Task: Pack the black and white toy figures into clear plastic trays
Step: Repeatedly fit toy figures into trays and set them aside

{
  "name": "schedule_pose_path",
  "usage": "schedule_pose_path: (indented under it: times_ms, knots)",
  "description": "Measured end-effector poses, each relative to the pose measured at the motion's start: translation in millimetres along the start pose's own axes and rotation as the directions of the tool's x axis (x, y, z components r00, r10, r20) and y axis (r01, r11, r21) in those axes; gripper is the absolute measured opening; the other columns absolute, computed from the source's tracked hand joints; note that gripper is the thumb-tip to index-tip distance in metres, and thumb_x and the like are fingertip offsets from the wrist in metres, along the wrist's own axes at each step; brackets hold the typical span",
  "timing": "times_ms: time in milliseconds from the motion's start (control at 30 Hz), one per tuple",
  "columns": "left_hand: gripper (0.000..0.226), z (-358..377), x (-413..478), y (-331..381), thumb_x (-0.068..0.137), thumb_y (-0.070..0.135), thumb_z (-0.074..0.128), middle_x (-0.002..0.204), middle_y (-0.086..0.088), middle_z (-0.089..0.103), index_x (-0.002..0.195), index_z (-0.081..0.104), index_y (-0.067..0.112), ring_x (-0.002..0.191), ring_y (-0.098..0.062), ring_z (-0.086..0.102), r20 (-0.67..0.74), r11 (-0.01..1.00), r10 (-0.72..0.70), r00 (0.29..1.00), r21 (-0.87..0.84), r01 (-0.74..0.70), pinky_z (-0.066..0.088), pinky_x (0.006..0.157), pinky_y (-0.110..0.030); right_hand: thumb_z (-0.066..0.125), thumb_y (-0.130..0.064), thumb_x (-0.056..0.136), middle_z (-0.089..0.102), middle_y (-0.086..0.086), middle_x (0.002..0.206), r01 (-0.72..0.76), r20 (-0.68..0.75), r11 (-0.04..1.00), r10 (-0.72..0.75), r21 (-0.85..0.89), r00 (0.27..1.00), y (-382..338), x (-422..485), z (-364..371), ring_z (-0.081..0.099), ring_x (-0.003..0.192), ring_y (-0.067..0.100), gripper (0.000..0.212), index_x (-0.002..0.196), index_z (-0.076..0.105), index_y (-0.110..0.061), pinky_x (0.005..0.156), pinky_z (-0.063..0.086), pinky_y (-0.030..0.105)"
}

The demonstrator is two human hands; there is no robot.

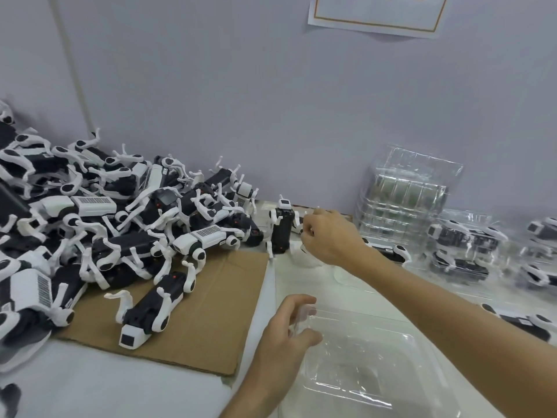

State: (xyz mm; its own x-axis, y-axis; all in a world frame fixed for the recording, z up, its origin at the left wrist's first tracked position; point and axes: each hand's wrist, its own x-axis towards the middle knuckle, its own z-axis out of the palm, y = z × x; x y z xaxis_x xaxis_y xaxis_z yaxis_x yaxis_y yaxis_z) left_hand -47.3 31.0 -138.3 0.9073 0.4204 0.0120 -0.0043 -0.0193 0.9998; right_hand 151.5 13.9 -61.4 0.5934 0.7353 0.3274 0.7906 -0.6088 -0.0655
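A clear plastic tray (361, 366) lies open on the table in front of me. My left hand (286, 339) grips its near-left corner between thumb and fingers. One black and white toy figure (281, 229) stands upright at the back of the table. My right hand (327, 235) reaches to its right side, and the curled fingertips pinch its white leg. A large pile of the same figures (99, 212) fills the left side, partly on a sheet of cardboard (211, 321). One figure (153, 312) lies apart on the cardboard.
A stack of empty clear trays (404, 200) leans against the wall at the back right. Packed trays with figures (464, 248) sit further right. More figures (524, 321) lie behind my right forearm. A paper sheet (376, 13) hangs on the wall.
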Motion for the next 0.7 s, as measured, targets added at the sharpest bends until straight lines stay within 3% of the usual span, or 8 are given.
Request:
schedule_pose_path:
  times_ms: [133,267,367,533,633,700]
  knots:
    - [0.047,-0.4,0.9,-0.8,0.063,0.032,0.060,0.112,0.018,0.067,0.108,0.060,0.043,0.105,0.015,0.055,0.001,1.000,-0.017,1.000,0.006,0.017,0.042,0.086,-0.017,0.063,-0.034,0.088,0.051,0.006,0.127,-0.019,0.019,0.965,0.025,-0.263,1.000,1.1,-0.7,12.8,0.047,0.117,0.028,0.048,0.127,0.043,-0.014,0.088,0.045,0.041]
    - [0.048,-0.8,1.3,-0.8,0.063,0.033,0.060,0.113,0.018,0.066,0.109,0.059,0.043,0.109,0.007,0.056,0.001,0.999,-0.030,1.000,0.014,0.030,0.045,0.093,-0.024,0.065,-0.014,0.084,0.059,0.003,0.112,-0.050,-0.072,0.873,0.017,-0.486,0.997,-0.5,7.6,16.2,0.060,0.101,0.027,0.048,0.126,0.043,-0.013,0.092,0.040,0.041]
    - [0.048,-0.3,1.8,-1.3,0.063,0.034,0.060,0.113,0.018,0.066,0.110,0.059,0.042,0.112,0.010,0.054,0.005,0.999,-0.032,0.999,0.008,0.032,0.043,0.091,-0.020,0.068,-0.012,0.082,0.059,0.005,0.108,0.026,-0.057,0.816,-0.072,-0.578,0.996,-4.7,11.6,21.9,0.059,0.093,0.025,0.050,0.125,0.042,-0.012,0.081,0.040,0.035]
    - [0.048,-0.2,-0.3,-0.3,0.063,0.034,0.059,0.111,0.020,0.066,0.110,0.059,0.041,0.103,0.019,0.053,0.004,1.000,-0.018,1.000,0.003,0.018,0.039,0.078,-0.010,0.069,-0.008,0.081,0.056,0.009,0.117,0.104,-0.021,0.878,-0.129,-0.467,0.991,-7.1,11.9,22.3,0.058,0.104,0.029,0.057,0.130,0.042,-0.014,0.083,0.045,0.035]
    - [0.047,-0.3,-2.1,0.5,0.064,0.034,0.058,0.111,0.021,0.066,0.110,0.060,0.041,0.108,0.016,0.052,0.002,1.000,-0.014,1.000,0.011,0.014,0.039,0.082,-0.012,0.066,-0.011,0.083,0.061,0.004,0.118,-0.032,-0.076,0.984,0.019,-0.176,0.997,3.7,3.7,6.5,0.060,0.102,0.029,0.045,0.125,0.055,-0.019,0.075,0.038,0.033]
    - [0.047,-0.2,-2.7,0.5,0.064,0.033,0.058,0.112,0.020,0.066,0.110,0.060,0.040,0.112,0.012,0.053,-0.002,1.000,-0.008,1.000,0.011,0.008,0.040,0.084,-0.014,0.068,-0.021,0.084,0.069,0.000,0.110,-0.104,-0.122,0.993,0.097,-0.058,0.988,11.5,-11.1,-4.5,0.060,0.104,0.028,0.038,0.121,0.061,-0.023,0.082,0.037,0.035]
